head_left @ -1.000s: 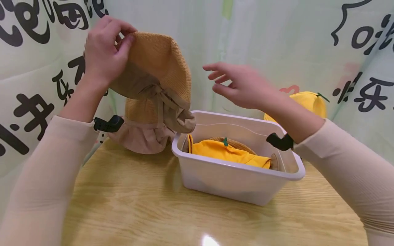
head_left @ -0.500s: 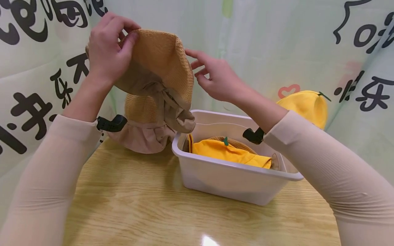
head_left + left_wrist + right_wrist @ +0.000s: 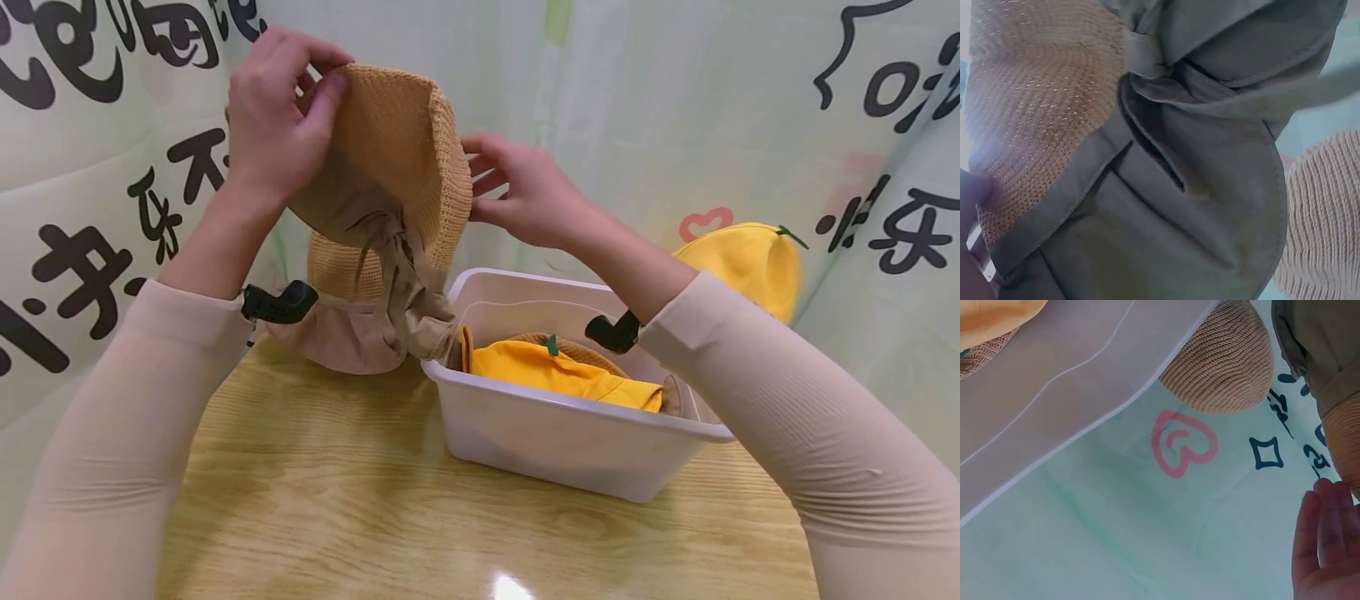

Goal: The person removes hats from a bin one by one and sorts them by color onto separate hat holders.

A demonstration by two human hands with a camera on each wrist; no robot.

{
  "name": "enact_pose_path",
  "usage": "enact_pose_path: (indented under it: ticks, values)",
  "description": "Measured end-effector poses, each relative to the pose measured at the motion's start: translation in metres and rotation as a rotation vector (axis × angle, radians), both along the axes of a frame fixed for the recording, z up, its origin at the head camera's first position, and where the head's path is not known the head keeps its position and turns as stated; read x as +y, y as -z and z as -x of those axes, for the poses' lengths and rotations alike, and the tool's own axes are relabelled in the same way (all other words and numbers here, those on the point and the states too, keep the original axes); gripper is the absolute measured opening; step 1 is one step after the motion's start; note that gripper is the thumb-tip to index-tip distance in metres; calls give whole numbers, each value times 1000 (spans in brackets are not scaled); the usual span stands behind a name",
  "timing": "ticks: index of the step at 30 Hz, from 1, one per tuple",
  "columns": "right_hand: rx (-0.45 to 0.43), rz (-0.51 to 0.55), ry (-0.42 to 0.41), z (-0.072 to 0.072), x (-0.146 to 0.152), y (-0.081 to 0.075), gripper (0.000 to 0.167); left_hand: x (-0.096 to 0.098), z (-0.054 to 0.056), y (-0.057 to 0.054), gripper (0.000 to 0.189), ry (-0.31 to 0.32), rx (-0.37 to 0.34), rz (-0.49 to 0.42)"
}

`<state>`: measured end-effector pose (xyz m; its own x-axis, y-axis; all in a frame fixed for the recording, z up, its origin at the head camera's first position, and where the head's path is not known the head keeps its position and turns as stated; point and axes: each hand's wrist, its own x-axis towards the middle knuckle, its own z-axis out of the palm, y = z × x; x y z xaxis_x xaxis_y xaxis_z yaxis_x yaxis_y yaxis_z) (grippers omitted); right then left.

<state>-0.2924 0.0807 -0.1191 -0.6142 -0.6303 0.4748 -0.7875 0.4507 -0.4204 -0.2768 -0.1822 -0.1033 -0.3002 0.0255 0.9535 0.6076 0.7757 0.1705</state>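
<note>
In the head view my left hand (image 3: 277,117) pinches the upper edge of a tan woven sun hat (image 3: 397,133), holding it up above the table. Its grey-brown fabric brim and tied bow hang down, the bow's lower folds reaching the bin's left rim. My right hand (image 3: 525,192) touches the hat's right side with its fingertips. In the right wrist view the fingers (image 3: 1330,531) are extended against the woven crown. The left wrist view is filled by the fabric brim (image 3: 1191,219) and bow, with the woven crown (image 3: 1041,119) beside them.
Behind the held hat, another woven hat with a pinkish brim (image 3: 341,333) sits on the wooden table (image 3: 360,508). A white plastic bin (image 3: 547,450) contains a yellow hat (image 3: 547,371) and other hats. A yellow hat (image 3: 750,262) stands behind the bin's right end, before printed curtains.
My right hand has moved left onto the hat's side. The held hat has risen slightly and shifted right at the top, while its bow has turned and dropped lower.
</note>
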Motion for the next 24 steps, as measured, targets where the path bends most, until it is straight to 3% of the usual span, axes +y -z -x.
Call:
enact_pose_path:
  ticks: [4,11,17,21,24]
  values:
    - [17,94,-5,-1,-2,1,42,1,2,-1,22,27,-1,-40]
    - [113,192,-28,0,-5,1,13,5,4,1,21,69,1,10]
    - [113,170,-118,0,-9,6,9,8,2,3,20,97,-2,18]
    - [116,213,-86,-1,-7,9,9,6,1,9,24,102,-37,23]
    - [113,268,-54,-1,-3,10,9,5,0,17,34,95,-123,-22]
